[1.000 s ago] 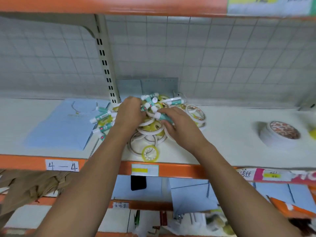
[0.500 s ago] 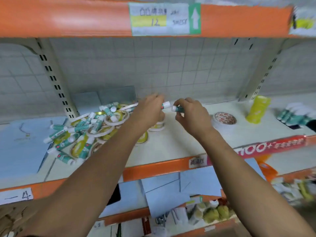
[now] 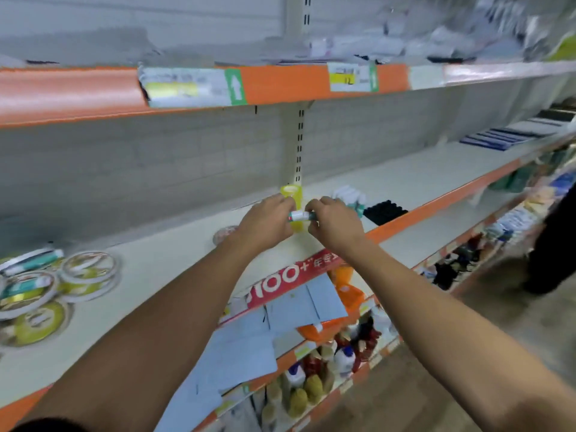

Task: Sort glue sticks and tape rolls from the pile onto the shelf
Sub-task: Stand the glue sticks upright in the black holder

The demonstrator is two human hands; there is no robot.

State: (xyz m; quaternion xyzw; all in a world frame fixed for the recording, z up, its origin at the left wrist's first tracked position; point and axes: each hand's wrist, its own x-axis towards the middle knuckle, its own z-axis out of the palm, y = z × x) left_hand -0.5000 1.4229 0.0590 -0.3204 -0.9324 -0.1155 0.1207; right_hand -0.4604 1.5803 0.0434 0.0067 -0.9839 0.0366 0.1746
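One glue stick (image 3: 300, 216), white and teal, held level between both hands above the shelf (image 3: 162, 269); left hand (image 3: 268, 220) pinches one end, right hand (image 3: 335, 227) has fingers curled round the other; yellow cylinder (image 3: 291, 192) upright just behind the stick; pile of tape rolls and glue sticks (image 3: 46, 288) well apart at far left; row of glue sticks (image 3: 346, 194) beyond the right hand, black items (image 3: 385, 211) beside it.

2 forearms (image 3: 174, 307) bare up to the left hand (image 3: 268, 219) and right hand (image 3: 335, 226). A dark edge (image 3: 40, 426), maybe a sleeve, sits on the left arm well below the orange shelf edge (image 3: 436, 203).
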